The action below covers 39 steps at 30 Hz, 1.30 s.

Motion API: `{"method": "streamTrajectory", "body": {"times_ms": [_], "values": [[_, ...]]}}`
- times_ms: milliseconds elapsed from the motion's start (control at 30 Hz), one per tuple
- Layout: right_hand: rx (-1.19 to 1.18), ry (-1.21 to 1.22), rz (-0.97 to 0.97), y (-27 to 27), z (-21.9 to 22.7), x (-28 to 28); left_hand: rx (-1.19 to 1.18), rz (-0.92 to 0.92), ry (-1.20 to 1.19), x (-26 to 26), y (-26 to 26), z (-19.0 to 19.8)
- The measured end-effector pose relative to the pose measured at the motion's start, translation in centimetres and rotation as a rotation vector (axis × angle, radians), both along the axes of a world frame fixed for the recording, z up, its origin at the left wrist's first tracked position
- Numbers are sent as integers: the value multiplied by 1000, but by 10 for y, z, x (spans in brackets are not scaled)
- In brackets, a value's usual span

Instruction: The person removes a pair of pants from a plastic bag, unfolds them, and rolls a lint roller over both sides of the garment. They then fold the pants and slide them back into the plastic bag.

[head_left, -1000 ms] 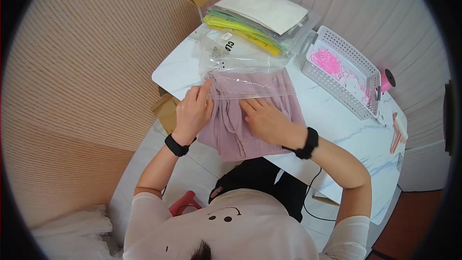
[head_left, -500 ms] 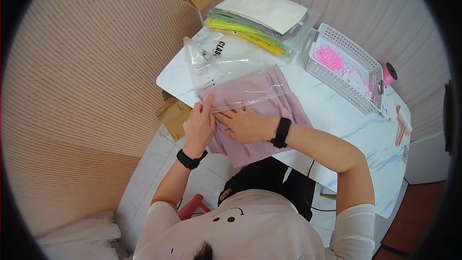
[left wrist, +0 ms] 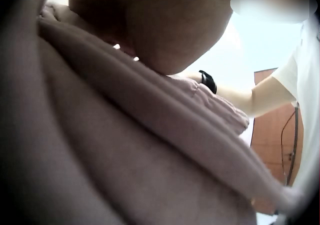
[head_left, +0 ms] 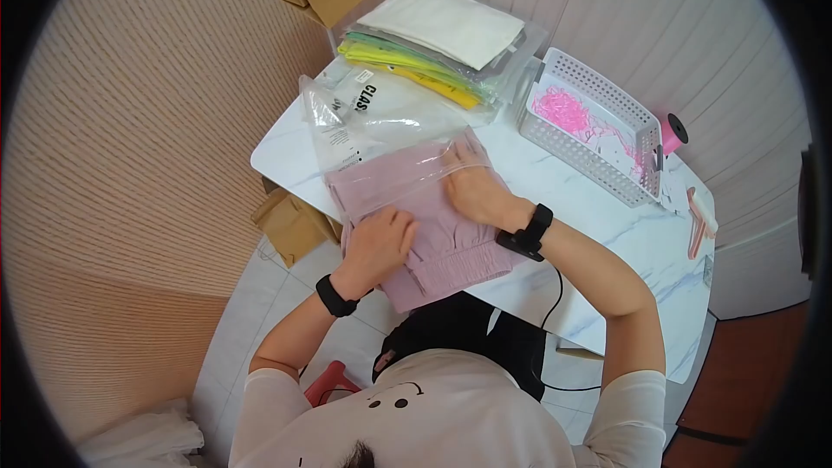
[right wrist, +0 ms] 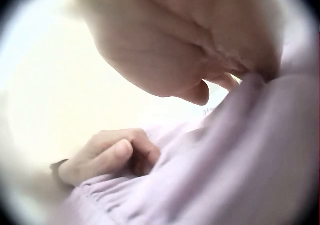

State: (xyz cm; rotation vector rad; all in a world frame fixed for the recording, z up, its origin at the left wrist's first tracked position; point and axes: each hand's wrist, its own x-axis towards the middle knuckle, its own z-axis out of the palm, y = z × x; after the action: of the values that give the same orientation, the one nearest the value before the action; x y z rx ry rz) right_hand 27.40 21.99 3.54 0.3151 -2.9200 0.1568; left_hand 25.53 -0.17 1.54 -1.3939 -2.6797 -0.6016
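Folded pink elastic-waist pants (head_left: 451,269) lie at the table's near edge, their far part inside a clear plastic bag (head_left: 347,134) with black lettering. My left hand (head_left: 379,243) grips the left side of the pants near the bag's mouth, its curled fingers and thumb showing in the right wrist view. Farther right, my right hand (head_left: 481,191) rests on the pants with its fingertips reaching under the plastic; its thumb (right wrist: 200,92) hangs apart from the fabric. In the left wrist view, pink folds (left wrist: 150,120) fill most of the picture.
Behind the bag is a stack of bagged clothes, a white folded one (head_left: 442,22) on top. A white perforated basket (head_left: 598,156) with pink shreds stands at right, beside a pink spool (head_left: 673,132). Brown paper bags (head_left: 295,225) are at the left, below the tabletop.
Both hands have moved apart: the right went to the far right side of the pants and under the plastic, the left slid nearer the body. The elastic waistband now shows.
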Motion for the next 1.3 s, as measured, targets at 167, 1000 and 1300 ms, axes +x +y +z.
{"method": "streamTrajectory", "body": {"times_ms": [167,1000,1300], "values": [[-216,170,-33,22,-10,-7,44,225,-131,0,9,8],[17,67,-305,23,-36,-54,2,106,44,-11,28,-12],[82,1,-377,26,-38,-53,59,144,23,-8,26,-21]]}}
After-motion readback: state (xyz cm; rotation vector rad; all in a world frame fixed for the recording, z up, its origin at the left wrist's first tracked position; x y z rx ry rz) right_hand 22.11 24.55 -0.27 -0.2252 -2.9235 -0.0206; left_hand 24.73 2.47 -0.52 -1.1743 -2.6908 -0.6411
